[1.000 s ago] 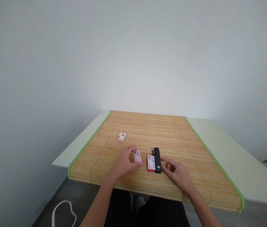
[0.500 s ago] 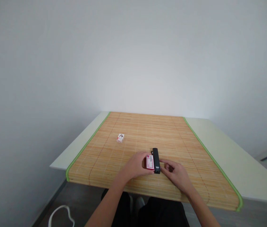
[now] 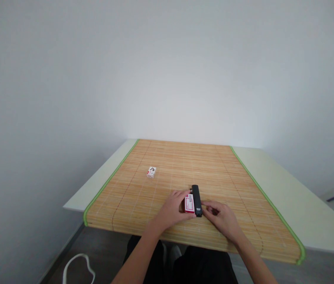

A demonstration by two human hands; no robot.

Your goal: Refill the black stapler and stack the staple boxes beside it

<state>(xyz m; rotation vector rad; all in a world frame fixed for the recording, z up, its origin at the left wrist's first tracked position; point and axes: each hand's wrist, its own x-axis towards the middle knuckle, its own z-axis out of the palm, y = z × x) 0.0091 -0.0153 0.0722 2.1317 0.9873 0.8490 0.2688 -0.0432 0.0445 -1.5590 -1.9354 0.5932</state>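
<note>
A black stapler (image 3: 196, 194) lies on the bamboo mat (image 3: 214, 169), pointing away from me. A small red and white box (image 3: 189, 203) sits tight against its left side. My left hand (image 3: 171, 209) grips this box with its fingertips, the thumb on the far side. My right hand (image 3: 221, 217) comes in from the right, its thumb and forefinger pinching the stapler's near end. Whether a second box lies under the first is hidden by my fingers.
Another small white box with red and black print (image 3: 151, 172) lies alone on the mat, far left. The mat has green edges and covers a pale table (image 3: 288, 197) set against a white wall. A white cable loop (image 3: 77, 265) lies on the floor below left.
My left hand carried a small box rightwards from mid-mat to the box beside the stapler and now rests there. My right hand stayed at the stapler's near end.
</note>
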